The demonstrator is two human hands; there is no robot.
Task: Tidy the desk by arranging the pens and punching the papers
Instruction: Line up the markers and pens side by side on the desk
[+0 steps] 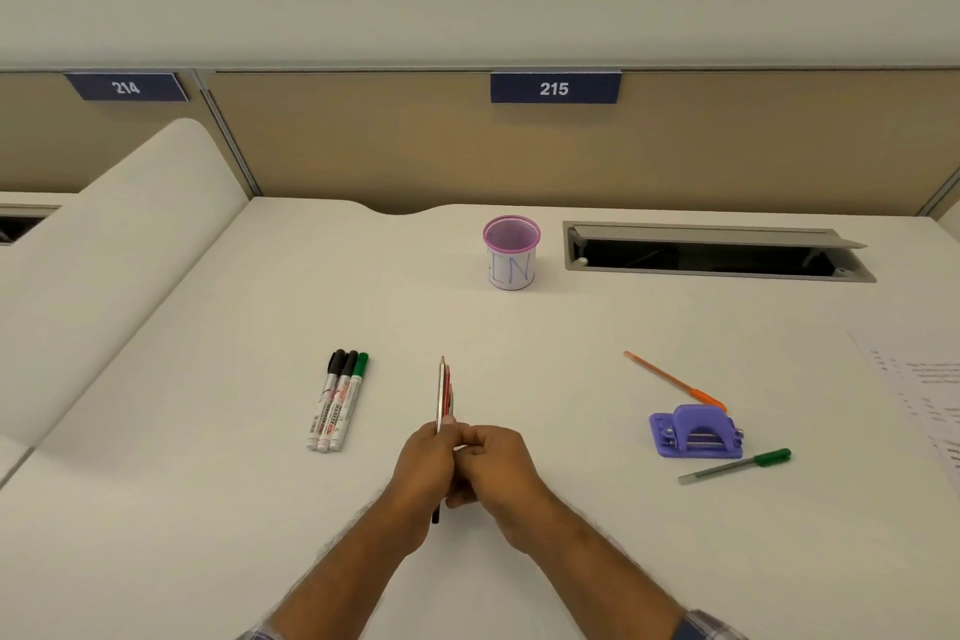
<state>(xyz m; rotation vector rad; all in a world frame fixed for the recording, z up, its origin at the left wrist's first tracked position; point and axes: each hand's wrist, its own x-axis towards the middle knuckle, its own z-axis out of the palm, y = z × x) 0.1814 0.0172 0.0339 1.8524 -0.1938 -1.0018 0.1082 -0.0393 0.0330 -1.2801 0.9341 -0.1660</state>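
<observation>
Left hand (423,465) and right hand (496,465) together grip a pencil bundle (444,392) above the desk (519,327)

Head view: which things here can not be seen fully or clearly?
- Pencils: lower parts hidden inside the left hand and right hand; count unclear.
- Printed papers: cut off by the right edge, text too small.
- Pen cup: label writing partly unreadable.
</observation>
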